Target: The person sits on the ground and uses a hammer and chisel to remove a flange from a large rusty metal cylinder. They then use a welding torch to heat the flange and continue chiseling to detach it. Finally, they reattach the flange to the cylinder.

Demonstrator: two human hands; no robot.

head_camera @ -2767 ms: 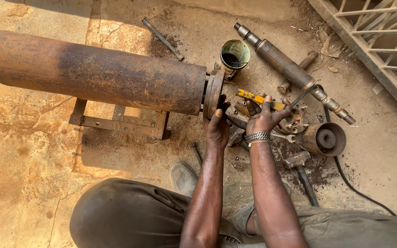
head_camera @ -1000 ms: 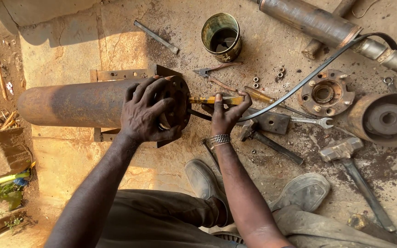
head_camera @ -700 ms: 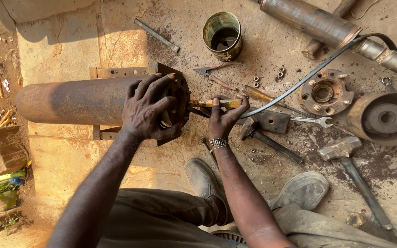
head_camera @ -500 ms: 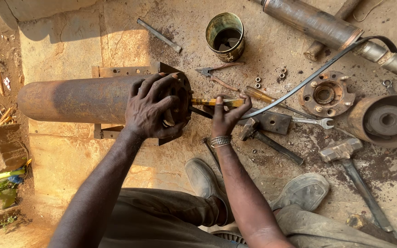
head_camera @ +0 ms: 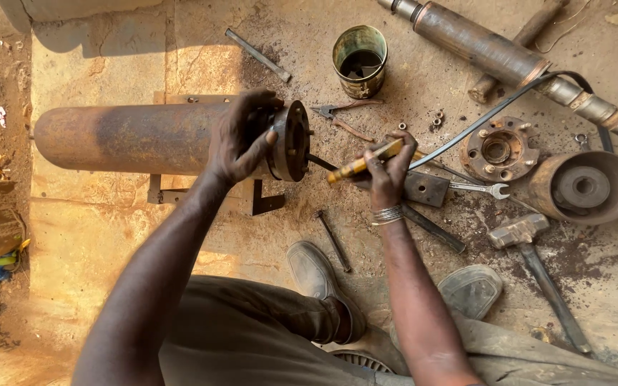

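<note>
A long rusty cylinder [head_camera: 130,136] lies across a low metal stand, its flanged end [head_camera: 293,140] facing right. My left hand [head_camera: 241,136] is wrapped over the cylinder just behind that flange. My right hand [head_camera: 388,171] grips a yellow-handled screwdriver [head_camera: 355,166] whose dark tip points into the flange face. A metal bracelet sits on my right wrist.
On the dirt floor lie a green tin can [head_camera: 360,60], a long rusty shaft [head_camera: 509,61], a wheel hub [head_camera: 496,150], a round drum [head_camera: 582,187], a hammer [head_camera: 538,264], a spanner [head_camera: 477,188], pliers [head_camera: 341,118], a black hose [head_camera: 495,111] and loose nuts [head_camera: 435,118]. My shoes [head_camera: 316,279] rest below.
My left hand has slid from covering the flange face to gripping behind it. My right hand has drawn the screwdriver back and tilted it, so more of its shaft shows.
</note>
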